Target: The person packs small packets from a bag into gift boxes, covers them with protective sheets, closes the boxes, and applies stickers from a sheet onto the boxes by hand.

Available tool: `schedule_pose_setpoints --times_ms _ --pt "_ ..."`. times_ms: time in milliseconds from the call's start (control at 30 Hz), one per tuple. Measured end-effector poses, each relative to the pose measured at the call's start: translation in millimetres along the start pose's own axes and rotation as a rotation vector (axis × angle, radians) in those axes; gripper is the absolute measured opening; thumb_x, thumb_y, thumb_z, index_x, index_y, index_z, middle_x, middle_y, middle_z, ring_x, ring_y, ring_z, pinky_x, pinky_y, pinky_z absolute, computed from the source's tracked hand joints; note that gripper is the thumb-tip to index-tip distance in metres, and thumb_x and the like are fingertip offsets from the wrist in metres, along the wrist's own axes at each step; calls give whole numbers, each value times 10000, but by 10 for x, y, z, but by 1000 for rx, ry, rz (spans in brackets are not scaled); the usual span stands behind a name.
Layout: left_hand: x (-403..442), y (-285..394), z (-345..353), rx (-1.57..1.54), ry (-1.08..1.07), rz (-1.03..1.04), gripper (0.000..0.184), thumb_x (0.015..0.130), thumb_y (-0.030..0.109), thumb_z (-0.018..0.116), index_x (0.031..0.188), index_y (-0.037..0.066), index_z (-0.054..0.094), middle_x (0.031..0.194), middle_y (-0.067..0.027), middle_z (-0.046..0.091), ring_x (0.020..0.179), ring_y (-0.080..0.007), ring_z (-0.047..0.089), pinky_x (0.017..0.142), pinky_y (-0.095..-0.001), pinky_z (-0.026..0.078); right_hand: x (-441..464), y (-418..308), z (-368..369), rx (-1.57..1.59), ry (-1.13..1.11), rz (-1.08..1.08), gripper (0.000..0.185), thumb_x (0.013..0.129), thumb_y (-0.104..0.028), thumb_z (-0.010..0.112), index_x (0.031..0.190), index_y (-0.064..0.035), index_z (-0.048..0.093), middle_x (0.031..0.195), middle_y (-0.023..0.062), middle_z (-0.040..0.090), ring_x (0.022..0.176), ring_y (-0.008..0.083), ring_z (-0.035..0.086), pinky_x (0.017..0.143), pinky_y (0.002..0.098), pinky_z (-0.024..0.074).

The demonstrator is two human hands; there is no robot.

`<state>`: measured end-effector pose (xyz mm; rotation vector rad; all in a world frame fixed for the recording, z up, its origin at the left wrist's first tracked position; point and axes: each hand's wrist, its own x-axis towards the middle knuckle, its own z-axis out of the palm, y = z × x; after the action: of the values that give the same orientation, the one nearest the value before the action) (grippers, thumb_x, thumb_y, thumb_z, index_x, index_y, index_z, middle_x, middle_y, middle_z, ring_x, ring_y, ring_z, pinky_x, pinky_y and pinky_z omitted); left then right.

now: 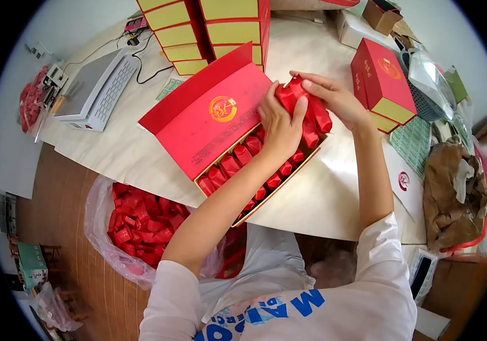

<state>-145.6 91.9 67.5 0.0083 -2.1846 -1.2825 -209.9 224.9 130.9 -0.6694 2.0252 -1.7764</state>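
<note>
An open red gift box (189, 145) lies slanted on the table in front of me, its lid folded back to the far left. Rows of small red foil packets (229, 165) fill much of it. Above the far right end of the box, my left hand (280, 122) grips a red packet (291, 96) from the left side. My right hand (337, 99) closes on the same packet from the right, with thumb and fingers bent. More red packets (318, 116) sit just beneath the right hand, partly hidden by it.
Stacked red and yellow boxes (206, 34) stand behind. At right are another red box (382, 85) and crumpled brown paper (454, 196). A grey scale-like device (98, 85) is at left. Below the table edge sits a clear plastic bag (98, 227) of red packets.
</note>
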Motion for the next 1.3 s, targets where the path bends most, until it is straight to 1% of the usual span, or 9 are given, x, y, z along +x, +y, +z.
schedule_pose_setpoints --times_ms 33,167,267,433,833,1000,1167,1200,1300 --pt "-26 -75 -15 80 42 100 652 919 461 526 1267 -65 359 1263 -273 403 1174 -409 386 1026 -477 294 6 44 9 -78 -8 64 426 945 -366 559 1260 -83 601 1101 26 647 1033 111 558 917 250 427" --pt "-69 -121 -301 262 -72 -4 505 916 461 524 1015 -32 493 1065 -196 509 1026 -359 444 924 -475 344 -3 100 126 -130 -140 172 418 952 -378 538 1205 -58 629 1084 51 654 1026 139 569 929 273 416" --pt "-27 -106 -380 349 -144 -4 464 914 440 531 981 -19 528 1008 -162 544 1026 -343 447 923 -462 348 36 203 125 -261 -155 73 415 967 -375 522 1164 -30 640 992 21 653 911 107 549 861 251 428" --pt "1 -90 -441 360 -185 25 401 931 387 515 889 -6 580 926 -152 574 892 -326 530 819 -441 382 19 91 116 -350 -224 136 413 972 -375 509 1117 -14 647 998 46 662 919 125 559 874 274 430" --pt "-44 38 -500 174 -211 -18 360 935 354 546 914 -3 585 863 -166 629 796 -338 612 704 -407 476 -43 132 144 -459 -212 60 343 976 -284 479 1084 -7 651 890 120 673 813 201 590 784 312 467" --pt "-95 62 -492 361 -259 69 311 926 325 557 1000 24 576 962 -140 609 896 -306 578 801 -410 441 -36 191 194 -553 -177 -5 307 970 -261 487 1040 7 621 893 146 669 812 220 603 764 323 469" --pt "-200 -35 -388 608 -240 160 340 895 268 584 1153 53 532 1142 -117 529 1042 -294 494 892 -424 374 -168 199 500 -918 121 -119 238 934 -146 496 872 78 546 728 269 630 706 408 636 636 452 509" --pt "-217 -108 -359 620 -216 229 361 881 246 593 1178 53 524 1158 -118 513 1055 -295 483 891 -426 371 -200 281 603 -1042 188 -170 204 922 -121 494 829 58 523 668 259 620 618 396 635 547 440 514" --pt "-202 -168 -357 669 -199 299 395 858 217 601 1209 58 516 1168 -118 500 1071 -292 471 897 -424 365 -282 519 868 -1165 375 -153 198 929 -131 473 839 39 517 611 215 616 547 371 630 515 436 512"
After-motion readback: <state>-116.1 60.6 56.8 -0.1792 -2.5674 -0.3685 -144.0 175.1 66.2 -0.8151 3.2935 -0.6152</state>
